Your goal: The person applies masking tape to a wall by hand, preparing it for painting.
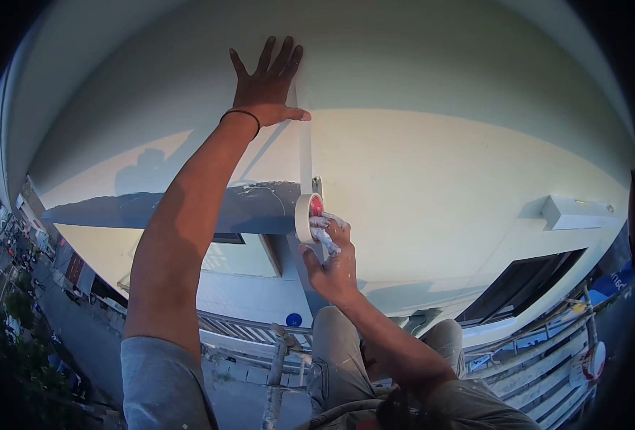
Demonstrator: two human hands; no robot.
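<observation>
My left hand point(267, 89) lies flat with spread fingers on the pale wall point(418, 165), its thumb on the upper part of a strip of masking tape point(306, 158). The strip runs down the wall to a roll of masking tape point(303, 218), which my right hand point(334, 258) grips from below. White paint or filler coats some of the right fingers. A red patch point(316, 206) shows inside the roll's core. Beside the roll, a dark grey painted ledge point(188, 211) stretches off to the left, under my left forearm.
Bamboo scaffold rails point(539, 376) stand at the lower right, and a pole point(276, 376) rises near my knees. A white box-shaped ledge point(579, 213) and a dark window point(518, 287) are on the right. Far below on the left lies a street point(102, 344).
</observation>
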